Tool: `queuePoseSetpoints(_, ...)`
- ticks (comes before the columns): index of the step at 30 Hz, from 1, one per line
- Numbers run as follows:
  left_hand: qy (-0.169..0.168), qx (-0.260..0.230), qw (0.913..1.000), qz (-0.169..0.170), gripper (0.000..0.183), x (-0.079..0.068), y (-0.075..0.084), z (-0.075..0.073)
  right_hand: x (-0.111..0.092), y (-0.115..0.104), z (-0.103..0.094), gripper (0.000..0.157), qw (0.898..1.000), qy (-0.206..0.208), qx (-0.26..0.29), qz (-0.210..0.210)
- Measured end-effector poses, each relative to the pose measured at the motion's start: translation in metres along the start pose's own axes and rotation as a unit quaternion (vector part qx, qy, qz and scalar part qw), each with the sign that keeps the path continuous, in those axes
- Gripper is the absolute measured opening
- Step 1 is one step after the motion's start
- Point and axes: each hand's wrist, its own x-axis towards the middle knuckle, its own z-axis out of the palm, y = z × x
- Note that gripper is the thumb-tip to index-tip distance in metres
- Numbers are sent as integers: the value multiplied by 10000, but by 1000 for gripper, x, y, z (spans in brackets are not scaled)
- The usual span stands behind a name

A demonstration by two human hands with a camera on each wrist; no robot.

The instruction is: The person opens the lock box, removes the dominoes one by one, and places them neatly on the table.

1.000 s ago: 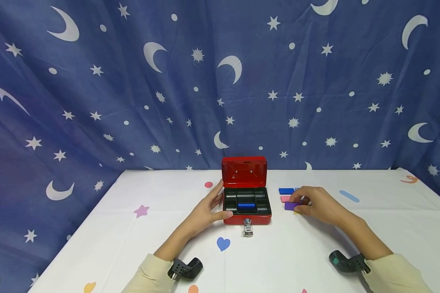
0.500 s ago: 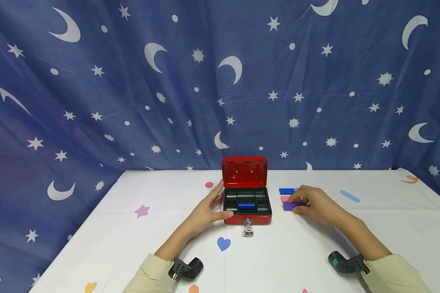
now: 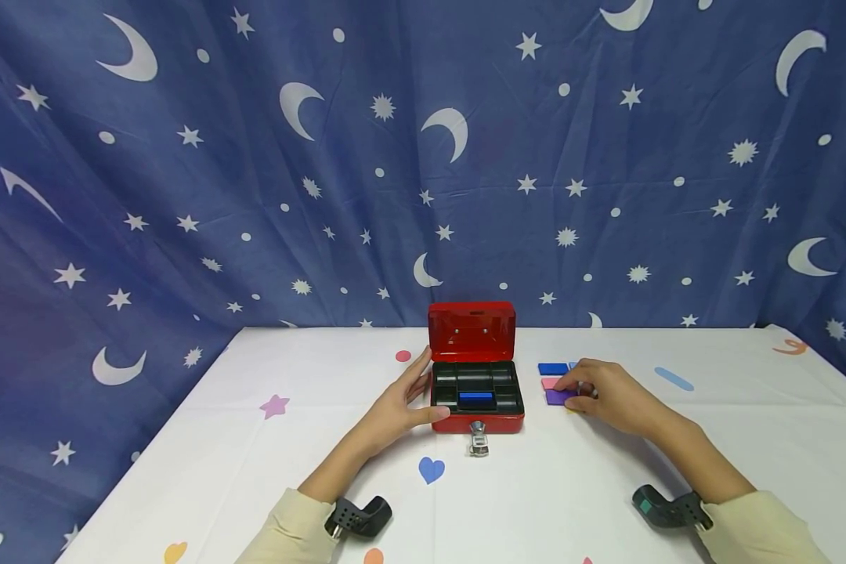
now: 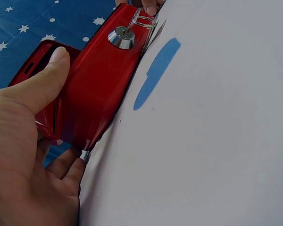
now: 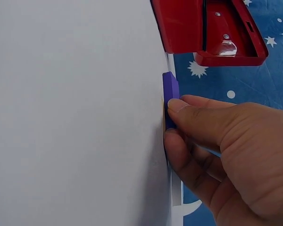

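Note:
A red cash box (image 3: 500, 424) stands with its lid (image 3: 471, 332) raised, showing a black compartment tray (image 3: 446, 377). One blue block (image 3: 475, 396) lies in the front middle compartment. From the front lock hangs a key on a ring (image 3: 479, 444). My left hand (image 3: 398, 411) holds the box's left side, thumb over the front rim and fingers along the side. To the right of the box, my right hand (image 3: 606, 392) pinches a purple block (image 3: 557, 398) between thumb and fingers, low at the table; the right wrist view shows its near end (image 5: 169, 84) sticking out past the thumb.
Beyond the purple block are a pink block (image 3: 549, 383), a dark blue block (image 3: 553, 369) and a light blue one (image 3: 573, 365), partly behind the right hand. A white patterned cloth (image 3: 529, 501) covers the table, and a starry blue curtain (image 3: 366, 196) hangs behind.
The right hand has shifted the purple block slightly left, beside the pink one, and the block now looks flatter. The left hand keeps its hold on the cash box.

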Motion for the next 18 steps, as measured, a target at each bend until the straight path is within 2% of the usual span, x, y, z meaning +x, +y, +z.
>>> queuePoseSetpoints(18,44,4,10000,1,92,1,-3,0,1,-3,-5,21,9999,-7,-42,-120)
